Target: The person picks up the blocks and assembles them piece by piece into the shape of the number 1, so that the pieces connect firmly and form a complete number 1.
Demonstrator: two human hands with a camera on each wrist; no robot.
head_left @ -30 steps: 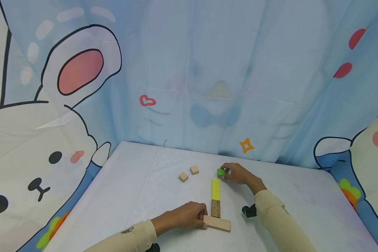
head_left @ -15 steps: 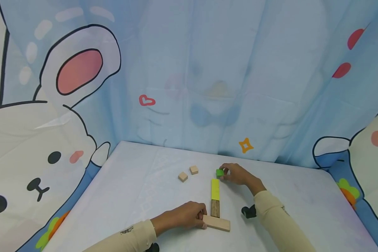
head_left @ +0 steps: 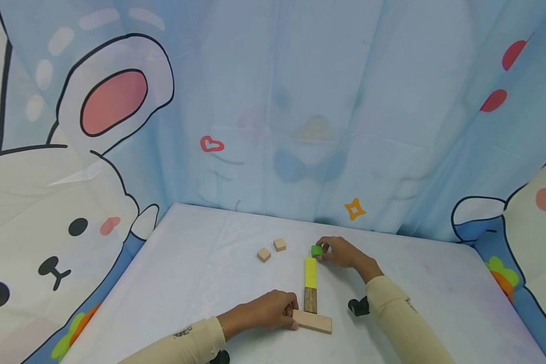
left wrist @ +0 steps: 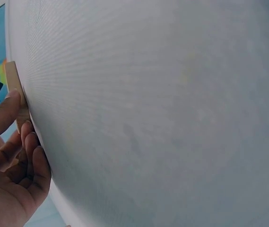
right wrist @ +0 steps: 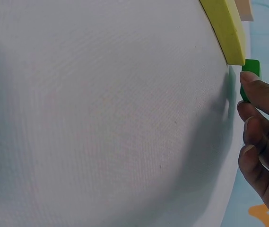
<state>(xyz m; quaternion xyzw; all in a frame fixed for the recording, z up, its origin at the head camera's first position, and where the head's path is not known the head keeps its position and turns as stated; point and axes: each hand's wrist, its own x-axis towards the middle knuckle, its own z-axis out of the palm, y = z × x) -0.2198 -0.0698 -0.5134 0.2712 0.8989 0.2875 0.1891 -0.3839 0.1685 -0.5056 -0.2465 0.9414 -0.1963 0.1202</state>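
Note:
My right hand (head_left: pixel 343 252) pinches a small green cube (head_left: pixel 316 251) between thumb and fingers, close to the far end of a yellow block (head_left: pixel 311 273). In the right wrist view the green cube (right wrist: pixel 252 67) overlaps that block's end. Behind the yellow block's near end lies a dark brown wood-grained block (head_left: pixel 310 301), lined up with it. Across the near end of this row lies a plain wooden plank (head_left: pixel 313 321). My left hand (head_left: pixel 273 311) pinches the plank's left end, and the left wrist view shows the thumb on the plank (left wrist: pixel 13 78).
Two plain wooden cubes, a nearer one (head_left: pixel 264 255) and a farther one (head_left: pixel 279 244), lie left of the row on the white table (head_left: pixel 200 283). A blue printed curtain (head_left: pixel 255 101) rises behind the table. A black wrist device (head_left: pixel 359 306) shows beside the right sleeve.
The green cube in my right hand has shifted slightly toward the yellow block. My left hand stays on the plank.

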